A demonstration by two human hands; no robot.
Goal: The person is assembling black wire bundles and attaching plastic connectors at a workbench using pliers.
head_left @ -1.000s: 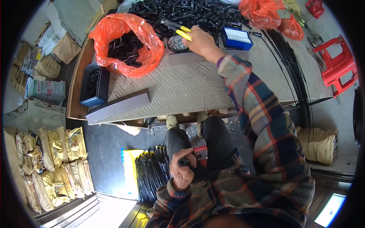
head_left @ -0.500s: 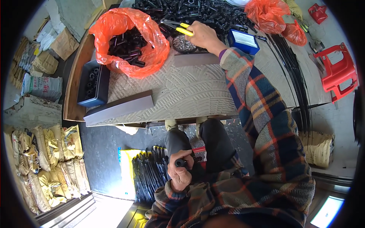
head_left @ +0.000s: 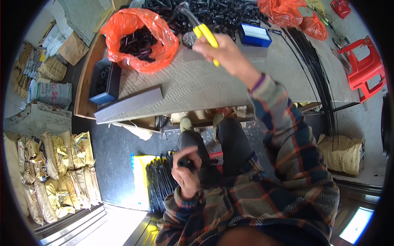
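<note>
My right hand (head_left: 230, 51) is closed around the yellow handles of a pair of pliers (head_left: 203, 30) and hangs over the table. The jaws point up and left, over a heap of black parts (head_left: 213, 16); whether they grip anything is too blurred to tell. Low in front of my body, my left hand (head_left: 185, 174) is wrapped round a black tube-like part (head_left: 186, 164), its round end facing up. Partly behind the pliers is a dish of small silvery pieces (head_left: 188, 39). An open blue box (head_left: 255, 35) with a white top surface stands right of my right hand.
An orange plastic bag (head_left: 139, 37) of black parts and a dark bin (head_left: 104, 84) stand at the table's left. A metal angle strip (head_left: 131, 104) lies along the front edge. Long black rods (head_left: 316, 69) overhang the right side. More rods (head_left: 162, 184) stand beside my left hand.
My right hand has drawn back toward me with the pliers, which now point more upward. My left hand has shifted slightly left and up, and its thumb has lifted. The whole view has tilted a little.
</note>
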